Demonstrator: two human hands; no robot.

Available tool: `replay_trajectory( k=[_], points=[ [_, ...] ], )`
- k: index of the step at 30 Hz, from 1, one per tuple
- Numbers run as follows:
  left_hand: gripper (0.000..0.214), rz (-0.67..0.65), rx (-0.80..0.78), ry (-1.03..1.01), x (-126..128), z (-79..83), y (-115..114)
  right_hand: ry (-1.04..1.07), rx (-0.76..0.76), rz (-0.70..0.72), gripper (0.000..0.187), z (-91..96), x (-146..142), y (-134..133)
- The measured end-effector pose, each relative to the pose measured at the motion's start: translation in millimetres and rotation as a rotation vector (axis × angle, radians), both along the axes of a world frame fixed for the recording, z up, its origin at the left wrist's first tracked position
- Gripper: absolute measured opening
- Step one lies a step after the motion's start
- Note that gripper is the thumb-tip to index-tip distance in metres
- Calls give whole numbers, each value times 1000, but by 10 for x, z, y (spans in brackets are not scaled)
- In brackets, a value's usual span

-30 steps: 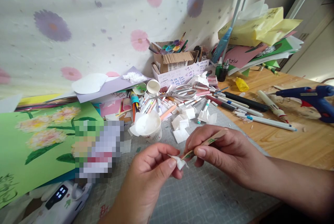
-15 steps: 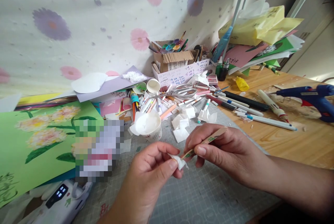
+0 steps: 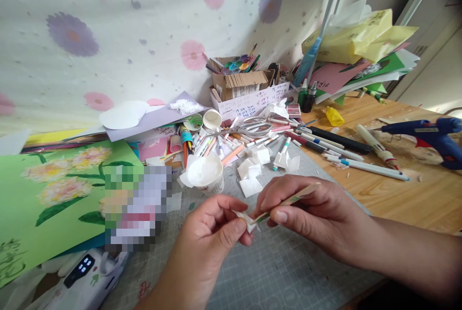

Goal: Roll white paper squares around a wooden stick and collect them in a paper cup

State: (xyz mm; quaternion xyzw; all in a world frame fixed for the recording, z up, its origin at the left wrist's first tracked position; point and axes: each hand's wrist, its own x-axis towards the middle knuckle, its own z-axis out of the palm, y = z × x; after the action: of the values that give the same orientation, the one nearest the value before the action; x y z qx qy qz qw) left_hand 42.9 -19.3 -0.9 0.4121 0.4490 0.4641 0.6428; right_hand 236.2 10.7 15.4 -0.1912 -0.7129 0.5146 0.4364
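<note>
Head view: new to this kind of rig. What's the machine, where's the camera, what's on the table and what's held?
There's no machine: these are a person's two bare hands, seen by one camera worn on the head, looking forward and down.

The left hand pinches a small white piece, perhaps paper or tissue. The right hand holds a thin, flat stick with green marks; its lower end appears to touch the white piece.

Beneath them is a gray gridded mat on a wooden table. Beyond the hands are white scraps, a white cup and scissors among pens. A blue glue gun lies at right; a green sheet with flowers is at left.
</note>
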Motion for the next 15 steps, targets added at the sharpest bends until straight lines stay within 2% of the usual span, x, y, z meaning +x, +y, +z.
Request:
replay_trajectory(
  k=[3,15],
  points=[
    [12,7,2,5,6,3,3,-21,-48,-25,5,-23,-5,3],
    [17,23,27,-10,9,28,-15,8,-227,-65,15,-54,-16,33]
  ],
)
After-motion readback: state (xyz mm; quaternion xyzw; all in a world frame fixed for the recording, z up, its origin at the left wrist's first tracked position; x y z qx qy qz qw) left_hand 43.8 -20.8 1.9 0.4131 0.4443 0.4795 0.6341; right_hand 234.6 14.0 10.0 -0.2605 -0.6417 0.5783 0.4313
